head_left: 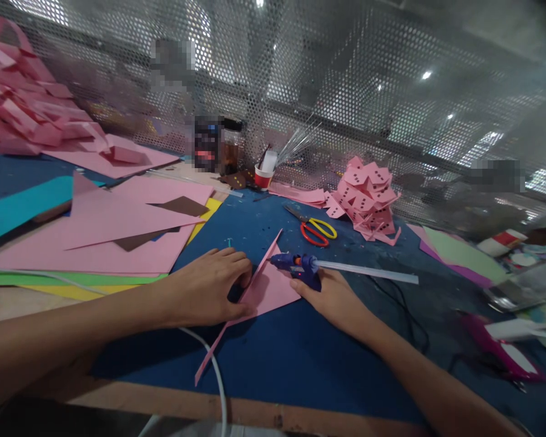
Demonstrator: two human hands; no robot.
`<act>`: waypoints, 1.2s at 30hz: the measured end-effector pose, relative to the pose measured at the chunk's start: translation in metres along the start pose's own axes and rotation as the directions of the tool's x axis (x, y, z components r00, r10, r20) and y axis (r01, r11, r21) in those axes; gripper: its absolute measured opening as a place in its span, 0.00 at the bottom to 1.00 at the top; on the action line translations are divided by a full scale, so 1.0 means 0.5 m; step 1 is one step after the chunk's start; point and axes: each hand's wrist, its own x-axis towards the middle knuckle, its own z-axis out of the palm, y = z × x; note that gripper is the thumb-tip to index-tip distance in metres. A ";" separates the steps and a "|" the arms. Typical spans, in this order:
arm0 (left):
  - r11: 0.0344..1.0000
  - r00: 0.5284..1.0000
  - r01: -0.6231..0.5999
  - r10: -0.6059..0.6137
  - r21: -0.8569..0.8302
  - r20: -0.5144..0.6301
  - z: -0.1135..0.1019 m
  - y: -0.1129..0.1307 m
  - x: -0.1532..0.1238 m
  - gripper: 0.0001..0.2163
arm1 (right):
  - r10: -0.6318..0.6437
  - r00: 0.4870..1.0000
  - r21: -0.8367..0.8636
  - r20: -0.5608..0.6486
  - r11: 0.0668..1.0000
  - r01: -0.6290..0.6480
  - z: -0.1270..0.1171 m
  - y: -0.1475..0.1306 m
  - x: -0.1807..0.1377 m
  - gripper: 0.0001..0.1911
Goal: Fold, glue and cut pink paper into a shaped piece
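Note:
My left hand [212, 285] is closed on a folded pink sheet [275, 288], pinching its raised edge between thumb and fingers. Part of the sheet lies flat on the blue table surface. In my right hand [334, 297] is a blue glue gun [298, 267], fingers wrapped round its handle. Its nozzle points left and meets or nearly meets the fold of the pink sheet; I cannot tell if it touches. A long clear glue stick [373, 272] sticks out of the gun's back. Beyond the sheet lie scissors [313, 229] with red and yellow handles.
Pink sheets [118, 255] spread at left beside a blue-green sheet [22, 203]. A heap of pink pieces [22, 103] stands far left, and dotted pink pieces [366, 194] are piled at the back. A red-and-white cup [264, 177] stands near the mesh wall. A white cable [216, 370] crosses the front edge.

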 end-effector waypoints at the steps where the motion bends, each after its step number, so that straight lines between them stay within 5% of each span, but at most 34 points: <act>1: 1.000 1.000 -0.003 0.003 -0.001 -0.002 0.001 -0.001 0.000 0.16 | 0.008 1.000 -0.002 0.000 1.000 -0.008 0.000 0.000 0.001 0.23; 18: 1.000 1.000 -0.006 0.006 -0.018 -0.001 0.002 -0.003 0.000 0.16 | 0.023 1.000 0.011 0.001 1.000 -0.023 -0.001 -0.004 -0.005 0.24; 23: 1.000 1.000 -0.014 0.014 -0.017 -0.004 0.001 -0.003 0.000 0.16 | -0.005 0.999 0.175 0.032 0.985 -0.001 -0.008 -0.001 -0.014 0.20; 29: 1.000 1.000 -0.012 0.012 0.002 0.002 0.003 -0.003 0.003 0.17 | 0.098 0.990 0.425 0.100 0.895 -0.131 -0.027 0.014 -0.017 0.20; 32: 1.000 1.000 -0.005 0.005 -0.001 0.012 0.007 -0.008 0.004 0.17 | 0.135 0.991 0.421 0.023 0.897 -0.133 -0.051 0.019 -0.031 0.21; 36: 1.000 1.000 -0.013 0.013 0.015 0.001 0.015 -0.017 0.006 0.16 | 0.179 0.955 0.183 -0.238 0.974 -0.136 -0.096 0.052 -0.066 0.24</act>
